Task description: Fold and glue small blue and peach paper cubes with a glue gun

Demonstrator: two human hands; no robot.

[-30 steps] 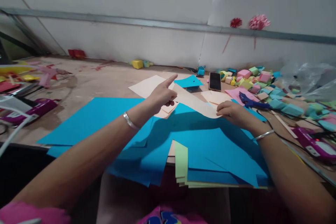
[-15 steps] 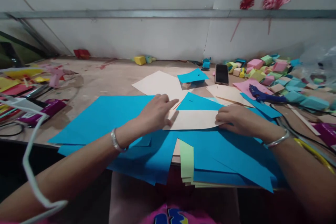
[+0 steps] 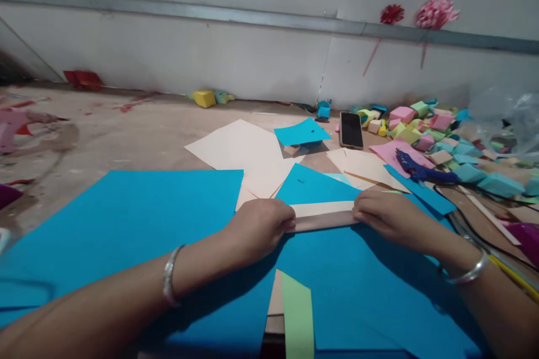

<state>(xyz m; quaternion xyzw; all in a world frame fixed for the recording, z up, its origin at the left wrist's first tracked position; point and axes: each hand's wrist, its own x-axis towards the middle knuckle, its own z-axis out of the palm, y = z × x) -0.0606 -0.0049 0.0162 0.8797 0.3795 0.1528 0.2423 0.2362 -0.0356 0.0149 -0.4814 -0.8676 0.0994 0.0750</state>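
Centrally in frame, left hand (image 3: 263, 229) and right hand (image 3: 389, 216) pinched the cream strip (image 3: 324, 217), apparently folding; creasing next likely required aligned edges.

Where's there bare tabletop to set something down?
Bare tabletop lies between the pink glue gun and the pale sheet, beyond the large blue sheet. The right is crowded: phone, dark-blue glue gun, paper blocks. Around the held paper, sheets overlap.

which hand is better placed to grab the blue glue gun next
Probably the right hand: the blue glue gun lies just beyond it, while the left hand is farther off. Both hold the pale strip, so the right would first need to let go.
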